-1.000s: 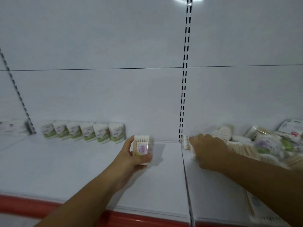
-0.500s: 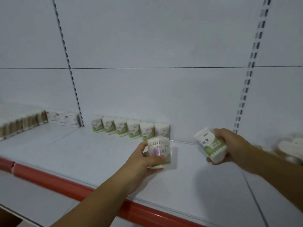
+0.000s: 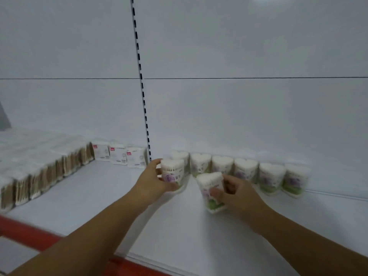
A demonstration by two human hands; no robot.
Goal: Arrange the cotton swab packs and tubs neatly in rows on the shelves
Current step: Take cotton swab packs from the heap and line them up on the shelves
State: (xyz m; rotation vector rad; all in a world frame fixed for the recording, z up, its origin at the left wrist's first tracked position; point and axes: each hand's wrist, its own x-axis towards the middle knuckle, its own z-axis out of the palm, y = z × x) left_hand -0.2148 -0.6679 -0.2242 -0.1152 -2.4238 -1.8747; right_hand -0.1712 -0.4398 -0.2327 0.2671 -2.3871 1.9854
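My left hand (image 3: 154, 180) grips a heart-shaped tub of cotton swabs (image 3: 172, 174) with a purple and green label, held upright just in front of the left end of the row. My right hand (image 3: 237, 193) grips a second, similar tub (image 3: 210, 188), tilted a little, low over the white shelf (image 3: 99, 196). Behind both stands a row of several matching tubs (image 3: 247, 172) against the back wall.
Three white swab packs with red marks (image 3: 118, 156) stand at the back left, past the slotted upright (image 3: 141, 82). A long block of wooden-stick swab packs (image 3: 39, 166) fills the far left. A red strip (image 3: 29, 234) edges the shelf front.
The view has swung left along the shelf. Both hands have carried their tubs to the left end of the tub row, and the right hand's tub now hangs close to the shelf.
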